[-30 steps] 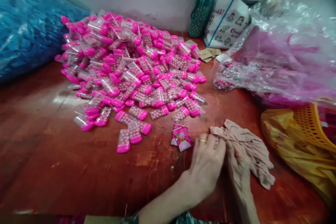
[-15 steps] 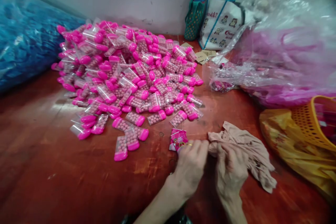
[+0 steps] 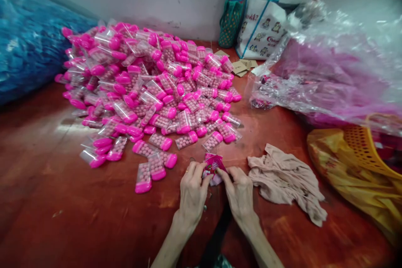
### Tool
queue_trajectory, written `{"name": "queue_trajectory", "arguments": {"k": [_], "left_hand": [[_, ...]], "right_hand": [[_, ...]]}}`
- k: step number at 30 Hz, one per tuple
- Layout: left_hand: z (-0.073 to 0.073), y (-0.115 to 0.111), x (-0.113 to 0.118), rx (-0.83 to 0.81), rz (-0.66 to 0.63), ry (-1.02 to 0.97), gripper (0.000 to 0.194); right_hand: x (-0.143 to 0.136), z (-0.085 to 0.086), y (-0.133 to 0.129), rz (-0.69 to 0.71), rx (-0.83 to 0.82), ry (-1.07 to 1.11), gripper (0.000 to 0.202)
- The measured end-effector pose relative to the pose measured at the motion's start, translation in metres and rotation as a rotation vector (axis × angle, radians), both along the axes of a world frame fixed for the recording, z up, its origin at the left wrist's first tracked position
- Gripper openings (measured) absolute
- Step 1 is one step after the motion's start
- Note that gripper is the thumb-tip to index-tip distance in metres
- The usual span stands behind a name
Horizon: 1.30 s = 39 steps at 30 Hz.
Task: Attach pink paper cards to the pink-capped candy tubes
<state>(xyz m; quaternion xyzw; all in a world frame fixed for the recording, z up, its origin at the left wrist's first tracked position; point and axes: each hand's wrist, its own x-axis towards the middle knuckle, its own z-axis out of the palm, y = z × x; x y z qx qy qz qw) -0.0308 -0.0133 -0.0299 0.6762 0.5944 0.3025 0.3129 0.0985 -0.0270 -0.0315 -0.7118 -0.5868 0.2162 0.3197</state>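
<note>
In front of me, low over the red-brown floor, both hands pinch a small pink printed label (image 3: 214, 163) from its two sides. My left hand (image 3: 192, 192), with a ring on one finger, grips the left edge between thumb and fingers. Thumb and fingertips of my right hand (image 3: 240, 194) hold the right edge. Whether this is one label or a small stack, I cannot tell. A crumpled beige cloth (image 3: 285, 176) lies just right of my right hand. Beyond my hands is a big heap of clear candy containers (image 3: 150, 92) with pink caps, filled with pale pink balls.
At left lies a large blue plastic bag (image 3: 31, 46). A white tote bag (image 3: 262, 29) and a green dotted bottle holder (image 3: 230, 23) stand by the wall. Clear and pink plastic bags (image 3: 329, 71), a yellow basket (image 3: 361, 146) and a yellow bag (image 3: 333, 163) occupy the right side.
Both hands have let go of the beige cloth and moved left to the pink label, now pinched between them. The clear plastic at right has shifted over the yellow basket's rim.
</note>
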Motion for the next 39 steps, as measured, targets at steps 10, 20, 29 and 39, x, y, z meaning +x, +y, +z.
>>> {"name": "queue_trajectory", "arguments": {"k": [10, 20, 29, 39], "left_hand": [[-0.003, 0.000, -0.002, -0.006, 0.013, -0.028, 0.022], [-0.005, 0.001, -0.003, -0.004, 0.035, -0.072, 0.020], [-0.006, 0.001, -0.002, 0.002, 0.041, -0.097, 0.019], [0.029, 0.010, 0.008, -0.202, 0.087, -0.641, 0.029]], "right_hand": [[-0.005, 0.000, 0.000, -0.027, 0.043, 0.074, 0.025], [-0.001, -0.011, 0.002, -0.112, 0.122, 0.129, 0.025], [0.005, -0.003, 0.002, -0.210, 0.191, 0.208, 0.027], [-0.006, 0.018, 0.000, -0.316, 0.070, 0.728, 0.028]]}}
